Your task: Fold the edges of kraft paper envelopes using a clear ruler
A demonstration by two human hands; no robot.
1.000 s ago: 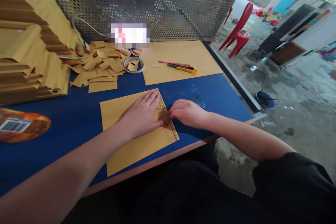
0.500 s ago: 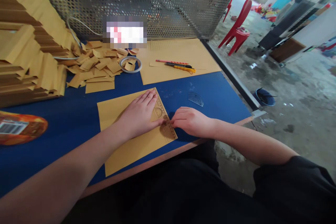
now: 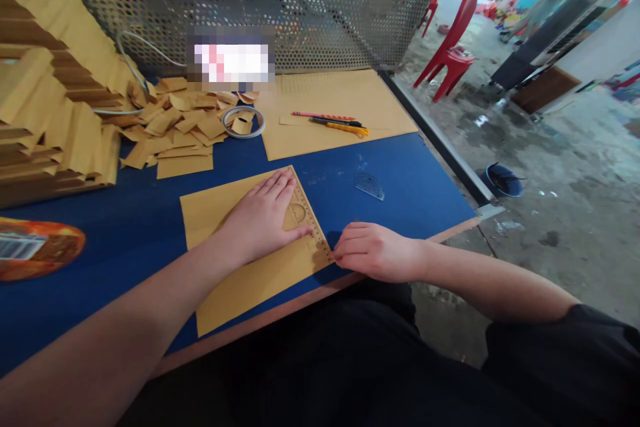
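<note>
My left hand (image 3: pixel 263 217) lies flat, fingers stretched, over a sheet of brown kraft paper (image 3: pixel 250 290) and a clear plastic ruler (image 3: pixel 299 213). The ruler runs along the paper's right edge, its markings showing beyond my fingertips and thumb. At the paper's lower right corner is my right hand (image 3: pixel 373 251), fingers curled and pressed together, its fingertips touching the edge beside the ruler's end. Whatever they pinch, if anything, is hidden. A clear protractor (image 3: pixel 369 186) rests on the blue tabletop (image 3: pixel 425 203), above my right hand.
Toward the back, a larger brown sheet (image 3: pixel 290 141) bears a red pencil (image 3: pixel 320 115), a black pen (image 3: pixel 330 122) and a yellow cutter (image 3: pixel 353 129). A tape roll (image 3: pixel 226 123) sits by loose paper pieces (image 3: pixel 185 153). Folded paper stacks (image 3: pixel 85 140) rise at left; an orange packet (image 3: pixel 55 250) lies nearer.
My right hand has slid down along the paper's right edge to its lower corner. My left hand stays pressed on the ruler and paper. The view has shifted slightly.
</note>
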